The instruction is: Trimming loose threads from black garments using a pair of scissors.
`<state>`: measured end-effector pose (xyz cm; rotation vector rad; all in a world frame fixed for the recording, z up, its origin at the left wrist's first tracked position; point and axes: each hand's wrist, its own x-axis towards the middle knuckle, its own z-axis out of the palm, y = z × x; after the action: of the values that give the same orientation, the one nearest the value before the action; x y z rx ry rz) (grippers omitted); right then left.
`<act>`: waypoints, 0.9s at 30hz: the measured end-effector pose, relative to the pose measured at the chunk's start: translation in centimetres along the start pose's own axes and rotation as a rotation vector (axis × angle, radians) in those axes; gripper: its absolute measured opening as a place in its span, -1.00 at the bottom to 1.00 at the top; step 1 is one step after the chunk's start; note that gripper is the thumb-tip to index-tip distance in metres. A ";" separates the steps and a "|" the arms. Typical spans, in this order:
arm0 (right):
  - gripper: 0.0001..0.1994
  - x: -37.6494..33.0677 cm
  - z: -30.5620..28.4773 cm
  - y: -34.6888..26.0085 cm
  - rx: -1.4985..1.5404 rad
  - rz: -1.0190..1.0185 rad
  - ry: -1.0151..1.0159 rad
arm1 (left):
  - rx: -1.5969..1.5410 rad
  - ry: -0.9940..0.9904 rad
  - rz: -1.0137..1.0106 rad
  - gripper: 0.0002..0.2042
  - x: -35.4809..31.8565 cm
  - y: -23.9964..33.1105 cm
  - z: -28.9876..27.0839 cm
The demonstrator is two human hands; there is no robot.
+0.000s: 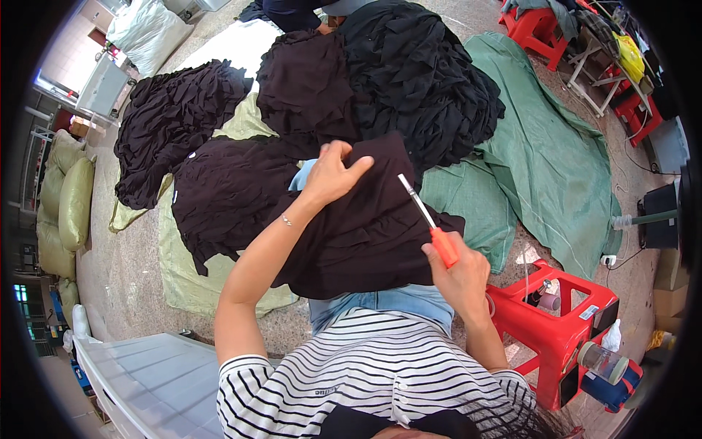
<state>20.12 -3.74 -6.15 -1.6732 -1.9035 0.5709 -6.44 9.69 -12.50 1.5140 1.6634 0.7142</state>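
Observation:
A dark brown cloth piece [344, 249] lies spread across my lap, its upper end reaching out over the piles in front. My left hand [335, 175] rests at the left edge of this cloth, thumb stretched away from the bent fingers. Some fingertips are hard to make out against the fabric. In my right hand [462, 274] is a tool with a red-orange handle [444, 247] and a slim metal shaft [418, 201]. The fingers wrap round the handle, and the shaft points up and left over the cloth. The tool's exact kind is unclear.
Heaps of brown cloth [230, 186] and a larger black heap [417, 73] lie ahead. Green sheeting [548, 154] spreads at the right. A red stool [545, 358] stands close by my right arm, beside a clear jar [603, 362]. Another person [292, 11] is at the far side.

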 end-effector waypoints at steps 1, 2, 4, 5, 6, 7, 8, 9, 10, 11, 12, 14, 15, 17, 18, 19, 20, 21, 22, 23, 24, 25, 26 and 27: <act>-0.74 0.0 -0.2 0.6 -0.020 0.048 0.015 | 0.414 0.223 0.093 -0.28 -0.5 1.8 0.2; -0.74 0.2 -0.5 0.8 -0.022 0.064 0.042 | 0.363 0.029 -0.056 0.18 0.1 3.0 -0.4; -0.74 0.5 -0.9 1.3 -0.030 0.075 0.071 | 0.468 -0.081 -0.087 0.21 1.2 4.7 0.4; -0.73 0.6 -0.9 1.6 -0.039 0.109 0.077 | 0.579 -0.190 -0.123 0.23 1.7 5.4 1.1; -0.73 0.8 -0.9 2.1 -0.048 0.143 0.082 | 0.715 -0.242 -0.141 0.32 2.3 5.8 1.9; -0.73 0.7 -0.9 2.5 -0.053 0.136 0.084 | 0.781 -0.152 -0.089 0.04 2.3 5.9 2.7; -0.72 0.6 -1.0 3.0 -0.062 0.179 0.093 | 0.697 -0.153 -0.031 -0.21 3.4 5.4 2.5; -0.70 0.6 -1.0 3.5 -0.070 0.219 0.102 | 0.613 -0.151 0.025 -0.44 4.6 4.7 2.0; -0.70 0.6 -1.2 4.2 -0.080 0.252 0.094 | 0.610 -0.147 0.030 -0.44 5.5 4.0 1.8; -0.70 0.4 -1.0 5.2 -0.078 0.238 0.097 | 0.601 -0.179 0.126 -0.63 6.1 3.4 1.1; -0.72 0.0 -0.7 6.3 -0.043 0.243 0.135 | 0.594 -0.209 0.220 -0.80 6.8 2.9 0.1; -0.74 -0.2 -0.9 8.4 -0.005 0.232 0.181 | 0.598 -0.054 0.292 -0.85 8.4 2.8 -3.1; -0.73 -0.4 -1.1 9.2 -0.047 0.296 0.142 | 0.599 0.083 0.360 -0.88 9.2 2.9 -5.0; -0.72 -0.5 -0.7 9.8 -0.075 0.344 0.101 | 0.687 0.316 0.279 -0.82 13.2 4.0 -10.9; -0.71 -0.4 -0.7 10.1 -0.150 0.394 0.101 | 0.760 0.500 0.302 -0.81 14.1 7.3 -13.1; -0.69 -0.1 -0.5 10.4 -0.214 0.423 0.092 | 0.736 0.628 0.291 -0.79 15.7 9.6 -16.3; -0.68 0.1 -0.2 10.9 -0.203 0.395 0.092 | 0.705 0.832 0.406 -0.75 18.1 10.9 -20.2; -0.68 0.5 0.1 11.1 -0.199 0.373 0.090 | 0.753 0.967 0.490 -0.75 19.6 12.9 -24.3; -0.69 1.0 0.4 11.1 -0.190 0.383 0.083 | 0.695 1.130 0.549 -0.83 21.3 14.4 -28.1; -0.70 1.4 0.7 11.2 -0.187 0.406 0.078 | 0.626 1.282 0.614 -0.85 22.7 15.7 -30.5; -0.70 1.9 0.8 11.0 -0.191 0.402 0.079 | 0.550 1.362 0.710 -0.86 23.2 17.3 -31.7; -0.71 2.3 0.8 10.8 -0.167 0.412 0.094 | 0.475 1.441 0.807 -0.86 23.1 19.2 -32.6; -0.71 2.7 0.9 10.7 -0.142 0.421 0.109 | 0.440 1.477 0.794 -0.87 22.9 20.5 -32.9; -0.71 3.0 1.1 10.7 -0.146 0.416 0.109 | 0.438 1.483 0.790 -0.87 23.5 20.1 -32.6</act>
<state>27.29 0.82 -13.44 -2.1694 -1.5577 0.4915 -22.30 38.57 18.06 2.1433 2.2147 2.4594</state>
